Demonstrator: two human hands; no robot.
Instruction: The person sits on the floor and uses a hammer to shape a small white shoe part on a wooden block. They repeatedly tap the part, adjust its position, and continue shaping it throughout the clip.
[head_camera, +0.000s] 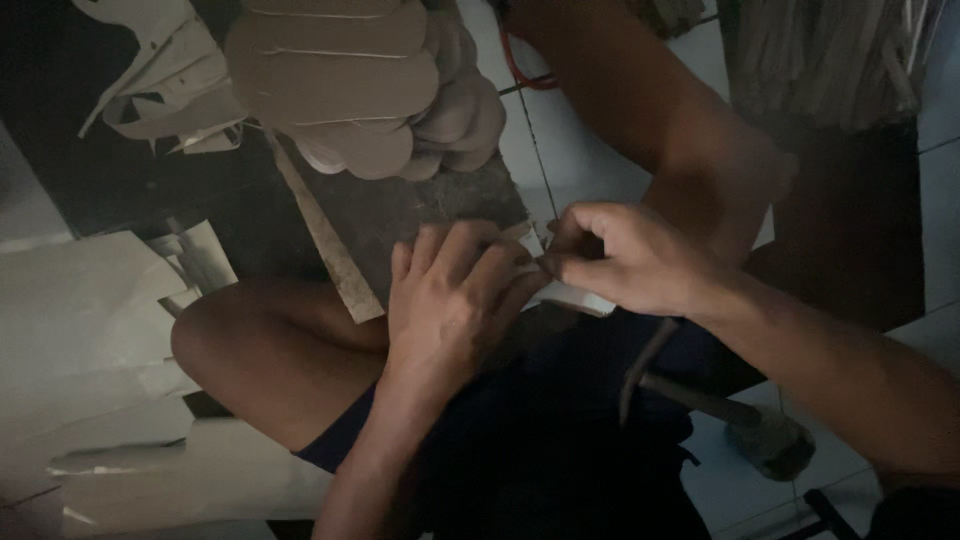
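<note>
My left hand (452, 300) lies flat, fingers spread, pressing down on a pale piece of sheet material (575, 296) on a dark stone slab (400, 215). My right hand (628, 258) is pinched shut right beside the left fingertips, holding a small tool whose shape I cannot make out in the dim light. The pale piece shows only at its edge between and under the two hands. My bare knees flank the slab.
A stack of cut sole-shaped pieces (345, 80) sits at the slab's far edge. A long flat strip (325, 235) lies across the slab. Pale sheets (90, 330) lie at left. A hammer (755, 425) rests on the white tiled floor (580, 150) at right.
</note>
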